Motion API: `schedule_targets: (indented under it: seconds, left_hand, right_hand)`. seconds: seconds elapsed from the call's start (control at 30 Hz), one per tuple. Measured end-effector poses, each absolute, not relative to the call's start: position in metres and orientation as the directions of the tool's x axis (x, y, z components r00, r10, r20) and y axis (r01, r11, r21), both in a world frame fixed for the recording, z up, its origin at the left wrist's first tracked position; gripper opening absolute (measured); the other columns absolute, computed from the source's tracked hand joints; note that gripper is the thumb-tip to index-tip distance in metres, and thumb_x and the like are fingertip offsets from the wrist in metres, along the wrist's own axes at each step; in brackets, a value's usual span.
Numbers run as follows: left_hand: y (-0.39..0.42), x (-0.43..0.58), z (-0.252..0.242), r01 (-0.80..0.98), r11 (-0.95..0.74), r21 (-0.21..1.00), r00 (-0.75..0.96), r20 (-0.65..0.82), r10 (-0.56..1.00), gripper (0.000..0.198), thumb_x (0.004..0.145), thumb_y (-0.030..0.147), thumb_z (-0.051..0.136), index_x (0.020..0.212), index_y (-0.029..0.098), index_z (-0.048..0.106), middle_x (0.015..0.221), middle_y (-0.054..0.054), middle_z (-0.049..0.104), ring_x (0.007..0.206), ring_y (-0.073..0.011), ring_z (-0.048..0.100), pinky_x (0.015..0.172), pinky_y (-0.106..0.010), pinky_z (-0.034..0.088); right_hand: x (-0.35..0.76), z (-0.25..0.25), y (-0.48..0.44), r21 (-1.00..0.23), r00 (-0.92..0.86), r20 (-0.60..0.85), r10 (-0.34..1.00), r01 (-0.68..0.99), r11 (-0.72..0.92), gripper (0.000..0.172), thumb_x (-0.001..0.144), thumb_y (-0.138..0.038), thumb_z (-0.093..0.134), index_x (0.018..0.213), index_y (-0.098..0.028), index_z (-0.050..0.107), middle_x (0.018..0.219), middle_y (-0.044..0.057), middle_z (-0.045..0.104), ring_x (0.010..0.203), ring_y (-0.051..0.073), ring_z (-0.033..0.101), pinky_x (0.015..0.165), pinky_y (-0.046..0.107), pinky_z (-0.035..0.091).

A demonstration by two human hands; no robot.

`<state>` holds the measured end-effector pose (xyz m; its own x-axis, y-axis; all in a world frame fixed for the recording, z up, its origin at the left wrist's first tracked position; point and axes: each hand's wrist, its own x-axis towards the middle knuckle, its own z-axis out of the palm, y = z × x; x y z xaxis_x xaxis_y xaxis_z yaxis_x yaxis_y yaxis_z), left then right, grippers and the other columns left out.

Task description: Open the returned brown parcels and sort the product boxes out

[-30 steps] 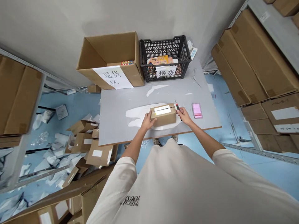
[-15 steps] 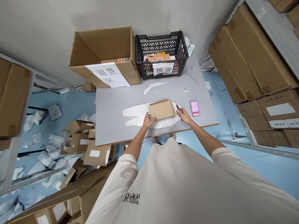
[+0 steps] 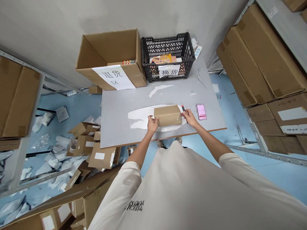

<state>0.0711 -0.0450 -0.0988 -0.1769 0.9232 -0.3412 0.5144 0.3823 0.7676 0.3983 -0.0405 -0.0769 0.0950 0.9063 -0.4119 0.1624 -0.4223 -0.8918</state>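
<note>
A small brown cardboard box [image 3: 167,116] is held between my two hands over the front part of the grey table [image 3: 115,127]. My left hand [image 3: 153,123] grips its left end, thumb and fingers closed on the edge. At the right end, my right hand [image 3: 189,117] touches the box with its fingertips and also holds a slim black-and-red tool [image 3: 183,108], thin tip pointing away from me; it looks like a cutter or screwdriver. Under the box lies a white patch [image 3: 139,113], apparently paper or worn tabletop. A pink phone-like item [image 3: 201,111], blurred out, rests right of my right hand.
At the table's back stand a large open carton [image 3: 107,48] with a paper sign and a black plastic crate [image 3: 168,44] holding small packets. Scissors [image 3: 200,78] lie right of the crate. Shelves with cartons [image 3: 261,57] flank the table; opened boxes [image 3: 100,156] crowd the left floor.
The box has been turned in my hands, so a different face with clear tape at its right end now shows. The black-and-red tool stays in my right hand. The view has shifted slightly.
</note>
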Motion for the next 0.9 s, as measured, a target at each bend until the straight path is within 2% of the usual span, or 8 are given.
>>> schedule_targets:
  seconds: [0.1, 0.17, 0.27, 0.4, 0.53, 0.63, 0.77, 0.9]
  left_hand:
    - [-0.042, 0.075, -0.093, 0.509, 0.370, 0.777, -0.170, -0.330, 0.928, 0.040, 0.104, 0.043, 0.066, 0.136, 0.027, 0.048, 0.113, -0.009, 0.075, 0.102, -0.0276, 0.076, 0.095, -0.044, 0.058]
    - [-0.042, 0.079, -0.092, 0.492, 0.333, 0.805, -0.126, -0.312, 0.942, 0.040, 0.102, 0.036, 0.067, 0.136, 0.026, 0.048, 0.123, -0.011, 0.073, 0.102, -0.0258, 0.076, 0.093, -0.042, 0.059]
    - [-0.046, 0.083, -0.094, 0.514, 0.196, 0.835, -0.063, -0.192, 0.979, 0.036, 0.100, 0.028, 0.065, 0.134, 0.025, 0.052, 0.138, -0.014, 0.066, 0.114, -0.0257, 0.074, 0.097, -0.042, 0.061]
    - [-0.053, 0.083, -0.099, 0.599, 0.025, 0.800, 0.026, -0.050, 0.998, 0.025, 0.105, 0.029, 0.058, 0.130, 0.025, 0.064, 0.142, -0.015, 0.059, 0.118, -0.0271, 0.072, 0.102, -0.044, 0.061]
    - [-0.059, 0.079, -0.101, 0.713, -0.088, 0.696, 0.113, 0.010, 0.994, 0.029, 0.110, 0.033, 0.056, 0.133, 0.025, 0.071, 0.141, -0.016, 0.061, 0.120, -0.0304, 0.070, 0.104, -0.046, 0.058]
    - [-0.066, 0.077, -0.100, 0.779, -0.185, 0.600, 0.189, 0.058, 0.980, 0.033, 0.113, 0.034, 0.052, 0.136, 0.023, 0.073, 0.138, -0.018, 0.066, 0.128, -0.0340, 0.066, 0.109, -0.049, 0.054]
    - [-0.074, 0.076, -0.099, 0.797, -0.236, 0.556, 0.253, 0.047, 0.966, 0.038, 0.115, 0.031, 0.046, 0.144, 0.024, 0.071, 0.142, -0.019, 0.070, 0.132, -0.0347, 0.064, 0.110, -0.050, 0.051]
    - [-0.076, 0.075, -0.100, 0.748, -0.210, 0.630, 0.238, 0.040, 0.970, 0.038, 0.115, 0.032, 0.047, 0.142, 0.026, 0.073, 0.143, -0.018, 0.072, 0.134, -0.0340, 0.065, 0.116, -0.051, 0.047]
  right_hand:
    - [0.400, -0.077, -0.035, -0.893, 0.113, -0.404, 0.908, 0.166, -0.418, 0.050, 0.098, -0.069, 0.066, 0.123, -0.027, 0.055, 0.128, 0.012, 0.080, 0.120, 0.028, 0.078, 0.107, 0.049, 0.060]
    - [0.399, -0.080, -0.032, -0.894, 0.126, -0.406, 0.905, 0.153, -0.422, 0.050, 0.097, -0.070, 0.067, 0.121, -0.028, 0.056, 0.129, 0.012, 0.080, 0.123, 0.027, 0.077, 0.109, 0.049, 0.061]
    - [0.398, -0.085, -0.027, -0.907, 0.136, -0.396, 0.908, 0.095, -0.410, 0.049, 0.095, -0.069, 0.070, 0.118, -0.028, 0.055, 0.130, 0.011, 0.078, 0.127, 0.027, 0.074, 0.112, 0.049, 0.061]
    - [0.397, -0.086, -0.020, -0.920, 0.112, -0.375, 0.920, 0.079, -0.385, 0.048, 0.095, -0.068, 0.070, 0.117, -0.028, 0.057, 0.130, 0.012, 0.078, 0.128, 0.027, 0.073, 0.114, 0.050, 0.060]
    - [0.401, -0.076, -0.013, -0.899, 0.110, -0.342, 0.933, 0.252, -0.358, 0.052, 0.097, -0.069, 0.064, 0.127, -0.026, 0.063, 0.135, 0.015, 0.076, 0.130, 0.029, 0.072, 0.115, 0.053, 0.060]
    - [0.403, -0.058, -0.010, -0.852, 0.085, -0.226, 0.970, 0.466, -0.239, 0.059, 0.103, -0.067, 0.055, 0.137, -0.022, 0.070, 0.138, 0.016, 0.077, 0.129, 0.032, 0.071, 0.118, 0.052, 0.056]
    - [0.391, -0.028, -0.005, -0.794, -0.174, -0.195, 0.965, 0.606, -0.051, 0.056, 0.109, -0.059, 0.051, 0.139, -0.022, 0.078, 0.131, 0.011, 0.083, 0.121, 0.032, 0.075, 0.113, 0.047, 0.057]
    - [0.365, -0.010, 0.000, -0.705, -0.395, -0.235, 0.888, 0.698, 0.124, 0.044, 0.110, -0.052, 0.056, 0.136, -0.028, 0.083, 0.136, 0.007, 0.083, 0.123, 0.031, 0.076, 0.110, 0.041, 0.055]
